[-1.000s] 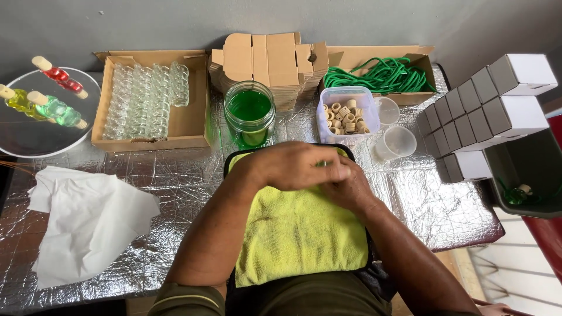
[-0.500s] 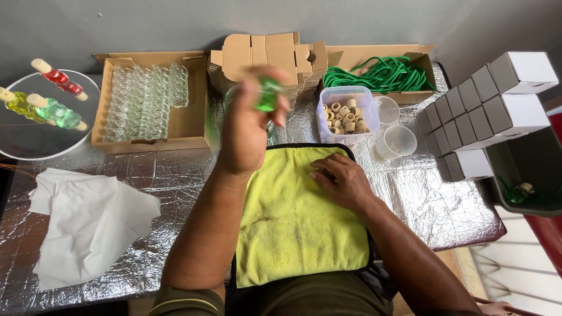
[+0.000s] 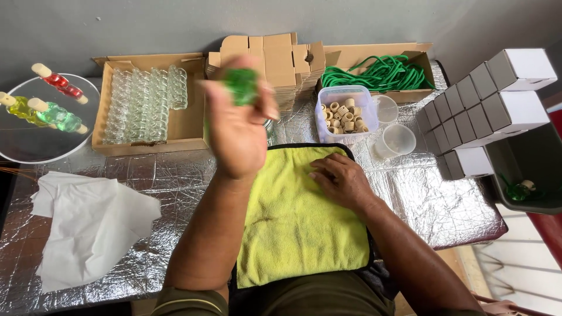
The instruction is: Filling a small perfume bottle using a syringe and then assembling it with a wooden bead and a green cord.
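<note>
My left hand (image 3: 237,131) is raised above the table, blurred, with its fingers closed on a small green glass bottle (image 3: 242,85). It hides most of the glass jar behind it. My right hand (image 3: 339,178) rests flat on a yellow cloth (image 3: 298,228) in front of me, fingers loosely spread, holding nothing.
A cardboard box of clear glass bottles (image 3: 143,102) stands at the back left, beside flat-folded cartons (image 3: 275,55). Green cord (image 3: 380,73) fills a box at the back right. A tub of wooden caps (image 3: 345,111), clear cups (image 3: 398,140), white boxes (image 3: 492,105), white paper (image 3: 88,225) and a glass plate (image 3: 35,126) surround the cloth.
My left hand lifted off the cloth with the green bottle and rose toward the camera, then shifted left. My right hand stayed on the cloth.
</note>
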